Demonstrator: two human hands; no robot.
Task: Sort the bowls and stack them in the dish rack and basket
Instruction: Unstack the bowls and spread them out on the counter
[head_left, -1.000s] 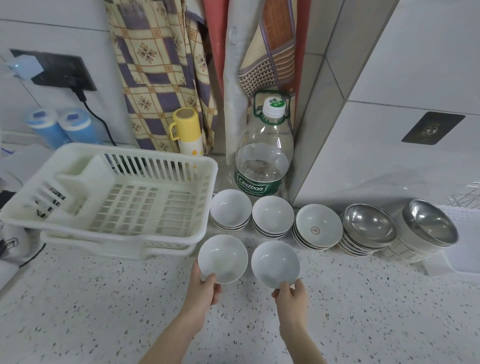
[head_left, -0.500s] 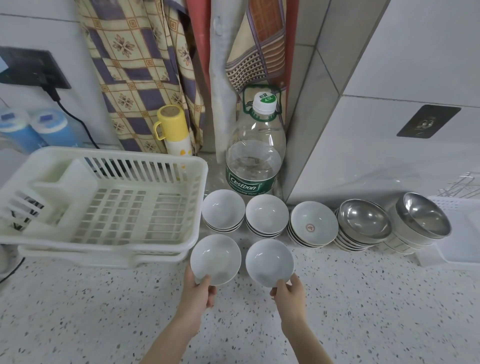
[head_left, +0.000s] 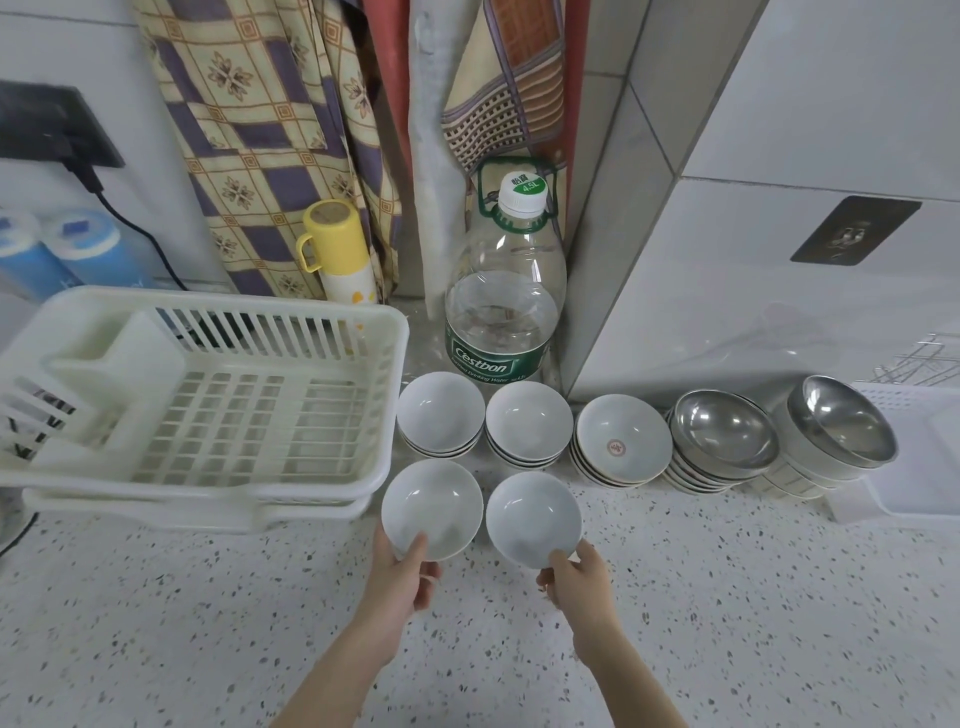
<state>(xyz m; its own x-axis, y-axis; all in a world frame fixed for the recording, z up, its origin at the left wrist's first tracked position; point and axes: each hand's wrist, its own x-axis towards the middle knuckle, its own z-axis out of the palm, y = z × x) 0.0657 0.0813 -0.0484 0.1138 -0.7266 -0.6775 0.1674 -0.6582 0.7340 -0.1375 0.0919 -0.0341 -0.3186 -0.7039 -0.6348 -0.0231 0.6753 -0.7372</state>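
I am looking down at a speckled counter (head_left: 727, 597) with a white bowl in each hand. My left hand (head_left: 402, 577) pinches the near rim of the left bowl (head_left: 432, 508), thumb inside the rim and fingers underneath. My right hand (head_left: 576, 577) pinches the near rim of the right bowl (head_left: 533, 518) the same way. Both bowls face up and sit side by side, close but apart, just beyond my fingers.

The white plastic dish rack (head_left: 208, 410) stands to my left, and its near right corner lies just beside the left bowl. So the rack lies leftward and slightly away from both grips, and my left hand is plainly the nearer one. I judge the left bowl needs only a short lift over the rack's wall, while the right bowl would have to cross in front of the left one.

Against the wall past my hands runs a row of stacks: two stacks of white bowls (head_left: 441, 415) (head_left: 529, 425), a stack of marked bowls (head_left: 621, 439) with a red stamp inside, then two stacks of steel bowls (head_left: 722, 436) (head_left: 841, 428). A white basket (head_left: 914, 467) sits at the far right edge, partly out of view, well apart from my right hand. A large water bottle (head_left: 501, 312) stands behind the white stacks.
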